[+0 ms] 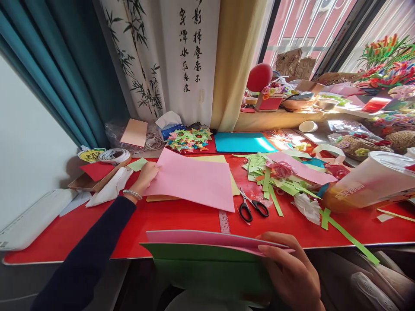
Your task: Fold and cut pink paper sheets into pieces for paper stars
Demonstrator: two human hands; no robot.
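Observation:
My left hand (146, 176) reaches out over the red table (181, 216) and grips the left edge of a pink sheet of paper (194, 179), which lies over a yellow sheet (234, 183). My right hand (292, 270) is near the table's front edge, fingers closed on a stack of coloured paper (207, 255) with pink sheets on top and green ones below. Black-handled scissors (253, 207) lie just right of the pink sheet.
Green paper strips and scraps (275, 185) litter the table's right. A plastic cup (369, 181) lies at the right. Folded paper stars (189, 140), a blue sheet (243, 141), tape rolls (113, 155) and a cardboard box (94, 179) sit behind. The windowsill holds paper flowers (385, 65).

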